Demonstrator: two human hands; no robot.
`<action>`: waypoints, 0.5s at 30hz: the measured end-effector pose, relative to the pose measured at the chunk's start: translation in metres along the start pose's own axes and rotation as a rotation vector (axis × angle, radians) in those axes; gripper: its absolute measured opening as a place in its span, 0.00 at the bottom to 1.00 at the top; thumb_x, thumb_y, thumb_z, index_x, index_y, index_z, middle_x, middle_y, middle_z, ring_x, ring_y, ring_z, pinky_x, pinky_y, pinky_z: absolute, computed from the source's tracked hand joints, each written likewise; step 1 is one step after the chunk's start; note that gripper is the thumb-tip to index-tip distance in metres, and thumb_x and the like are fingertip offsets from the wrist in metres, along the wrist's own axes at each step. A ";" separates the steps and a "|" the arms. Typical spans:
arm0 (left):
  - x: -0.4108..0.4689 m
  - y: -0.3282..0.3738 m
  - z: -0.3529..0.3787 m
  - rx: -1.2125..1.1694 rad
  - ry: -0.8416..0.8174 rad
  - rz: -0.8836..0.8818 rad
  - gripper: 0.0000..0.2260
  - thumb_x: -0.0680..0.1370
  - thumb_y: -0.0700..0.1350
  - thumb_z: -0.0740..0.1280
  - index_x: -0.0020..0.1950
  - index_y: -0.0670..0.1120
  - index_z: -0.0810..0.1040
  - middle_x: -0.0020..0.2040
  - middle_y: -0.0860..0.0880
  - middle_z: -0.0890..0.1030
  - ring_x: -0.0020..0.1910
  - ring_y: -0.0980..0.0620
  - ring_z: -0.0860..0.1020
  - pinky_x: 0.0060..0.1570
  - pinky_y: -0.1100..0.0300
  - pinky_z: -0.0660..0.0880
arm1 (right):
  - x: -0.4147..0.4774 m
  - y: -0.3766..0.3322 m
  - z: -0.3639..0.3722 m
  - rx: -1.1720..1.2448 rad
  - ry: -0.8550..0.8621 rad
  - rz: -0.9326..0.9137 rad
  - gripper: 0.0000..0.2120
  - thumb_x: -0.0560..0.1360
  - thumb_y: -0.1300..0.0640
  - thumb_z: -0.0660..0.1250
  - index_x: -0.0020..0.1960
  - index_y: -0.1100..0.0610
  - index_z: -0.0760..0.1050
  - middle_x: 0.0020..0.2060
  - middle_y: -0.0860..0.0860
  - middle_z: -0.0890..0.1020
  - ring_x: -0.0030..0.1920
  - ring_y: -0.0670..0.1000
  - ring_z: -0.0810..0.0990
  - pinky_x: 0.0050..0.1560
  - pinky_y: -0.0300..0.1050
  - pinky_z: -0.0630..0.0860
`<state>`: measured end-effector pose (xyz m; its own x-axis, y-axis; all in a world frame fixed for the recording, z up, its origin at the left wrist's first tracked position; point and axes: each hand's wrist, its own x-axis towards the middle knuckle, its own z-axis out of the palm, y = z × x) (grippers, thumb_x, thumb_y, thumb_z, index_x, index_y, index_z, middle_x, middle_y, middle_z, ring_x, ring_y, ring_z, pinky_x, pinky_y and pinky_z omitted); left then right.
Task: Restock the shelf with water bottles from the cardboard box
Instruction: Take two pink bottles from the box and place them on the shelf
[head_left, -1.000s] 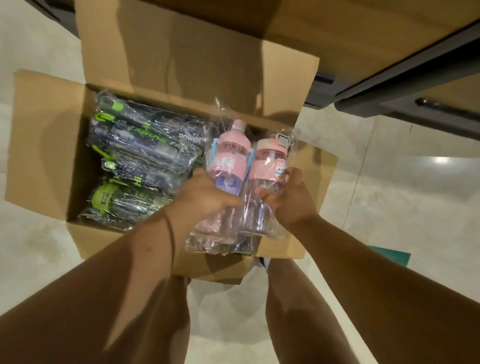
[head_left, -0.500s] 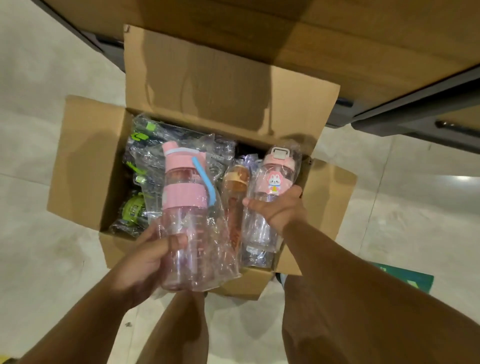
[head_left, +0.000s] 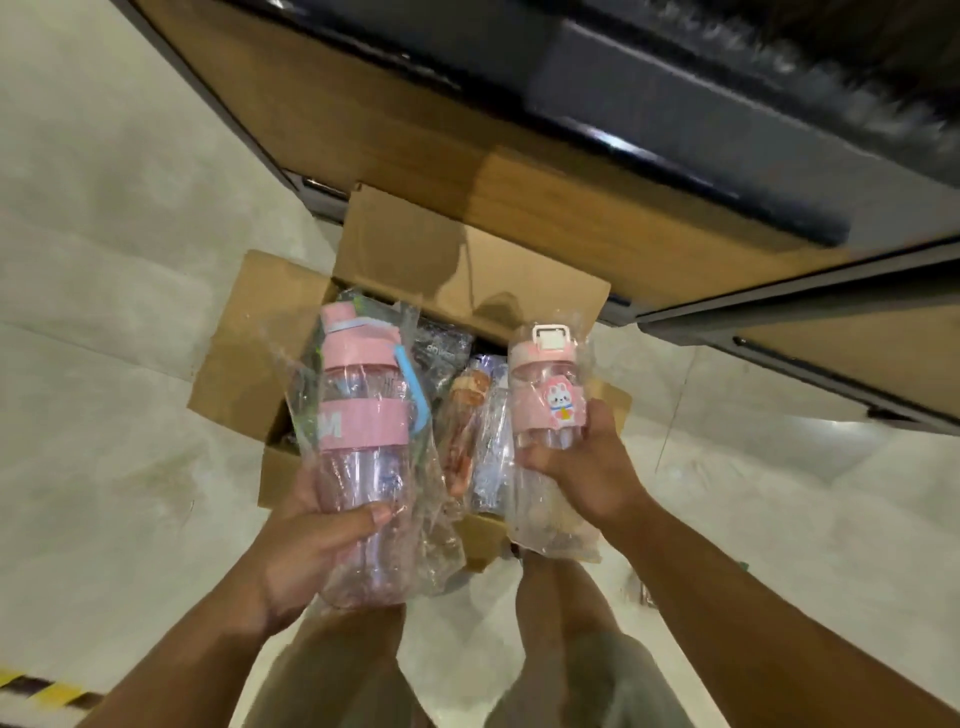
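My left hand (head_left: 317, 551) grips the lower end of a tall pink bottle (head_left: 361, 415) with a blue strap, wrapped in clear plastic. My right hand (head_left: 582, 467) holds a shorter pink bottle (head_left: 548, 395) with a rabbit sticker and a white lid clasp, also in a plastic bag. Both bottles are upright and lifted above the open cardboard box (head_left: 249, 353) on the floor. Inside the box an orange bottle (head_left: 465, 410) and other dark wrapped bottles (head_left: 441, 348) are still visible between the two I hold.
The wooden shelf unit (head_left: 519, 171) with dark metal edges stands right behind the box, filling the top and right of the view. Pale floor (head_left: 104, 260) stretches to the left. My legs are below the box. A yellow-black floor stripe (head_left: 47, 693) lies at bottom left.
Both bottles have risen out of the box and moved apart, the tall one to the left. My view has tilted up toward the shelf.
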<state>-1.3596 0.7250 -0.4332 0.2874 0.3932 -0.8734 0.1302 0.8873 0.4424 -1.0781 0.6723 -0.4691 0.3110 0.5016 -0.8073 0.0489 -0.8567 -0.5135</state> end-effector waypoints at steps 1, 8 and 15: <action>-0.022 0.013 0.004 -0.016 -0.003 0.034 0.51 0.50 0.48 0.87 0.71 0.52 0.71 0.60 0.41 0.83 0.58 0.40 0.83 0.54 0.44 0.81 | -0.027 -0.021 -0.007 0.010 -0.009 -0.022 0.40 0.59 0.54 0.82 0.67 0.51 0.66 0.54 0.47 0.81 0.53 0.49 0.83 0.51 0.50 0.82; -0.179 0.087 0.009 -0.038 -0.067 0.250 0.54 0.47 0.51 0.88 0.71 0.48 0.71 0.58 0.44 0.84 0.55 0.47 0.84 0.48 0.57 0.81 | -0.207 -0.155 -0.034 -0.018 0.013 -0.252 0.35 0.66 0.63 0.80 0.62 0.49 0.63 0.51 0.46 0.78 0.42 0.31 0.78 0.34 0.27 0.72; -0.276 0.126 0.020 0.052 -0.044 0.494 0.43 0.54 0.45 0.83 0.67 0.48 0.71 0.54 0.50 0.84 0.54 0.50 0.83 0.48 0.58 0.80 | -0.335 -0.212 -0.048 -0.019 0.016 -0.455 0.39 0.65 0.66 0.81 0.66 0.49 0.62 0.52 0.45 0.79 0.46 0.35 0.81 0.38 0.30 0.76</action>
<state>-1.4033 0.7232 -0.1324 0.3663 0.7522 -0.5477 0.0147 0.5838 0.8117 -1.1472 0.6807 -0.0759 0.2680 0.8261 -0.4958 0.2013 -0.5512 -0.8097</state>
